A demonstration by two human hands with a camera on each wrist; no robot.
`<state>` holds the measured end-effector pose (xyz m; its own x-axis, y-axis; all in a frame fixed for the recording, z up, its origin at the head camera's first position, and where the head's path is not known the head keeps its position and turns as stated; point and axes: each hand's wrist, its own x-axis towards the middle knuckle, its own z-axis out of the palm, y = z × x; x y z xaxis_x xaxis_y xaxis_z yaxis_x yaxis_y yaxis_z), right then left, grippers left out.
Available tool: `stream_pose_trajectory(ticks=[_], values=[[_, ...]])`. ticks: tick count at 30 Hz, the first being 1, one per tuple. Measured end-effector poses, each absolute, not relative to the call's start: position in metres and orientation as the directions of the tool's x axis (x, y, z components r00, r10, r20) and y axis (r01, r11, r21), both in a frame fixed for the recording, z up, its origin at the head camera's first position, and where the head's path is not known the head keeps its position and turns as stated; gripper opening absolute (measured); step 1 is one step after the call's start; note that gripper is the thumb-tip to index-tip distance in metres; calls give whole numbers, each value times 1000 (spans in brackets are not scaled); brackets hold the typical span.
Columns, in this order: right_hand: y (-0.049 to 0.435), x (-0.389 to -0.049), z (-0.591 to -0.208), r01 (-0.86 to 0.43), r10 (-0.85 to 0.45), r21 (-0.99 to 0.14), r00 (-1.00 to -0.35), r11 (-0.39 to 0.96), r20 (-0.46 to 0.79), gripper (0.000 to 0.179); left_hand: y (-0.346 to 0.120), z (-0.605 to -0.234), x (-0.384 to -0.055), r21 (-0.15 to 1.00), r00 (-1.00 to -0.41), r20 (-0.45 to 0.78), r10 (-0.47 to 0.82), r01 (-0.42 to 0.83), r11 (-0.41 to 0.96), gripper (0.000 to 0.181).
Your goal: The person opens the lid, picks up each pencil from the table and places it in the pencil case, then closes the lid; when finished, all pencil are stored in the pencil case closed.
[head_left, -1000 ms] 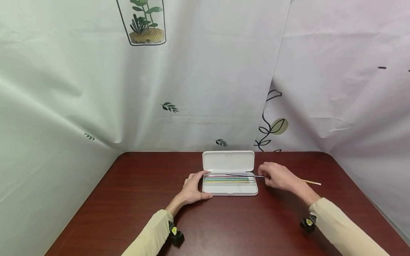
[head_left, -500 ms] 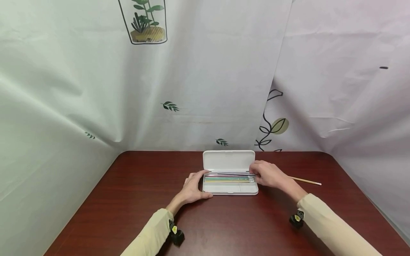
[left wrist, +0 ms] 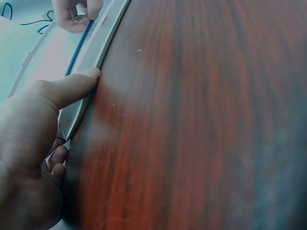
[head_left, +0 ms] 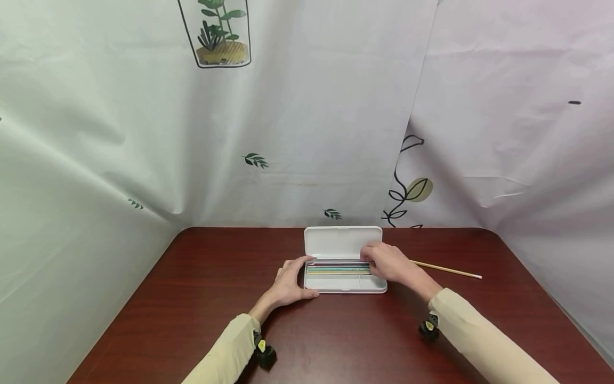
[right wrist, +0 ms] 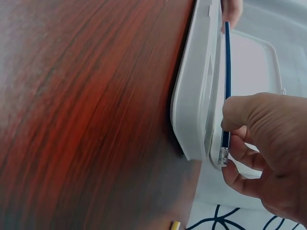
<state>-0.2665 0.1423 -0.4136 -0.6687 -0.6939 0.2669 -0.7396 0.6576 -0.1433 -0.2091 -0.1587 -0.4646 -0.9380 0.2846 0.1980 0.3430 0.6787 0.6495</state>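
An open white pencil case (head_left: pixel 331 284) lies at the back of the table, its lid (head_left: pixel 336 241) tipped up behind it. Several coloured pencils (head_left: pixel 336 270) lie side by side in the rear part of its tray. My left hand (head_left: pixel 288 284) holds the case by its left end, thumb at the front edge and fingers toward the back. With thumb and fingers, my right hand (head_left: pixel 390 262) pinches a dark blue pencil (right wrist: pixel 228 62) near its silver-banded end, over the right side of the tray. In the right wrist view the pencil runs lengthwise along the case.
A yellow pencil (head_left: pixel 451 270) with a pale eraser end lies on the dark red wooden table (head_left: pixel 336 341), right of the case and partly behind my right hand. A white printed curtain (head_left: pixel 307 133) hangs close behind the table's back edge.
My right hand has moved left with the dark blue pencil, from beside the case to over its tray. More of the yellow pencil shows. My left hand stays on the case.
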Motion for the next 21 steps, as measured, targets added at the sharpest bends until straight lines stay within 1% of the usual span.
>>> stream_pose_trajectory(ticks=[4,13,21], values=[[137,-267,-415,-730,-686,-148,-679,667,261,21,-159,-465,-209,646,-939,198,283,342,683,86],[127,-266,-417,-740,-691,-131,-666,660,280,20,-159,-465,-209,644,-939,197,283,342,685,86],[123,-268,-420,-759,-707,-88,-637,645,307,22,-159,-465,-209,637,-939,192,284,340,692,86]])
